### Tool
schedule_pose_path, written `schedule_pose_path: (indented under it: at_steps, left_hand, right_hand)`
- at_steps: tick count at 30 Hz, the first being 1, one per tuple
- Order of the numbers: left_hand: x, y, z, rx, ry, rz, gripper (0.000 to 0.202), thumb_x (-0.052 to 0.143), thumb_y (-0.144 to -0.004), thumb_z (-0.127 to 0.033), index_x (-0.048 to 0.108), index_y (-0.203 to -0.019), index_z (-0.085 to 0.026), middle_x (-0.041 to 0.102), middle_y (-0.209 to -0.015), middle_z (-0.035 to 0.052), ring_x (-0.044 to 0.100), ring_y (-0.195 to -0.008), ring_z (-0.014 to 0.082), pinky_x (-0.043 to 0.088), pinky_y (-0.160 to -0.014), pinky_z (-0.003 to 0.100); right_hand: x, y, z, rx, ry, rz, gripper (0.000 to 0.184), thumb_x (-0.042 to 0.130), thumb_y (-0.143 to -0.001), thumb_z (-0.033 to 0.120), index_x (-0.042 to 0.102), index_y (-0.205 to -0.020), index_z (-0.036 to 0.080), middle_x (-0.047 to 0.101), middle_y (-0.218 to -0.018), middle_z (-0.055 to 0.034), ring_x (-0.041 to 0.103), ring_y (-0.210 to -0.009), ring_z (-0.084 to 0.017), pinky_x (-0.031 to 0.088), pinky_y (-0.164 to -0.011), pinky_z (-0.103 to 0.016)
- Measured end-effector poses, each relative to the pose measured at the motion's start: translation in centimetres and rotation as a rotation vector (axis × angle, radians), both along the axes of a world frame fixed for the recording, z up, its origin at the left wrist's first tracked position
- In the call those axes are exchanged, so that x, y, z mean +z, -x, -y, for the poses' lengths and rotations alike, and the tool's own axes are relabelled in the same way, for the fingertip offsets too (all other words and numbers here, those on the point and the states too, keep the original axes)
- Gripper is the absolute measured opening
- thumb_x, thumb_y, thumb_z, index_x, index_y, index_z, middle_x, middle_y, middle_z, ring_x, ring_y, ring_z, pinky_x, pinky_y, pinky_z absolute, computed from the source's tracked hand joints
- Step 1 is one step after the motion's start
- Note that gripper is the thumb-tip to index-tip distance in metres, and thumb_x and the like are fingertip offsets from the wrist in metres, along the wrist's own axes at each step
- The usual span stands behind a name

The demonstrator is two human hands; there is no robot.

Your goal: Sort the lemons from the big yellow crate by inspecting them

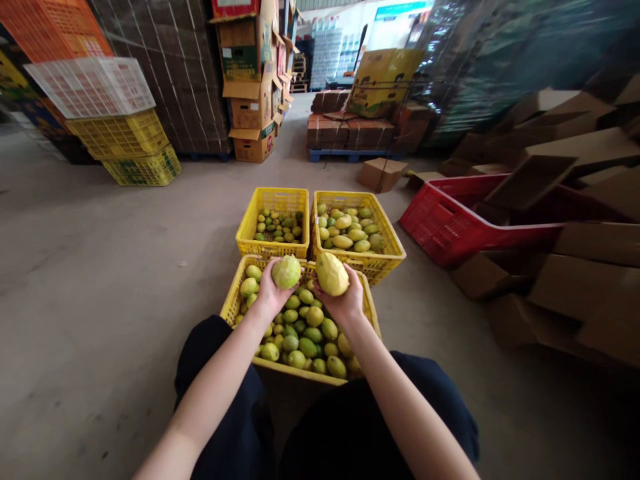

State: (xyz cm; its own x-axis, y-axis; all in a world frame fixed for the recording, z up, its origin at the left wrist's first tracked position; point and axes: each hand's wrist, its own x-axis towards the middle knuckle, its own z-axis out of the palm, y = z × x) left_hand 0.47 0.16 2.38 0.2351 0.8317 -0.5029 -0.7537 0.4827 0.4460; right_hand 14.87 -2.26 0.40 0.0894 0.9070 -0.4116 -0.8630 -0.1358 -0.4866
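My left hand is closed around a pale green lemon. My right hand grips a larger yellow lemon. Both are held up over the far end of the near yellow crate, which is full of green and yellow lemons and sits between my knees. Beyond it stand two more yellow crates side by side: the far left crate holds several small greenish lemons, and the far right crate holds several yellower ones.
A red crate and a heap of flattened cardboard boxes lie on the right. Stacked yellow, white and orange crates stand at the left. Cardboard cartons and a loaded pallet are at the back. The floor is bare concrete.
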Motion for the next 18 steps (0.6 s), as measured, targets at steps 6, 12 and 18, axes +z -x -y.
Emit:
schedule_pose_path:
  at_steps: [6,12,18]
  left_hand:
    - [-0.5,0.4,0.0,-0.142,-0.064,0.079,0.039,0.037,-0.096,-0.031,0.066,-0.112,-0.009,0.072,-0.082,0.012,0.07,-0.072,0.0207,0.057,-0.057,0.028]
    - [-0.2,1.1,0.2,-0.126,-0.13,0.115,0.035,0.048,-0.092,-0.035,0.067,-0.113,-0.013,0.073,-0.086,0.009,0.068,-0.063,0.0182,0.057,-0.054,0.027]
    - [0.2,0.9,0.7,-0.01,-0.132,0.271,0.033,0.045,-0.092,-0.03,0.07,-0.107,-0.015,0.07,-0.076,0.0074,0.072,-0.082,0.0225,0.059,-0.066,0.03]
  right_hand:
    - [-0.7,0.2,-0.6,-0.004,0.014,0.067,0.017,0.049,-0.084,0.025,0.065,-0.087,0.019,0.073,-0.07,-0.0024,0.069,-0.062,-0.02,0.057,-0.054,-0.032]
    - [-0.7,0.7,-0.1,0.121,-0.025,-0.005,0.021,0.052,-0.084,0.031,0.067,-0.088,0.018,0.074,-0.071,-0.0046,0.068,-0.061,-0.02,0.057,-0.054,-0.032]
    - [-0.7,0.2,0.6,0.206,-0.169,-0.095,0.028,0.058,-0.079,0.038,0.066,-0.093,0.014,0.075,-0.08,-0.0103,0.071,-0.069,-0.023,0.058,-0.057,-0.032]
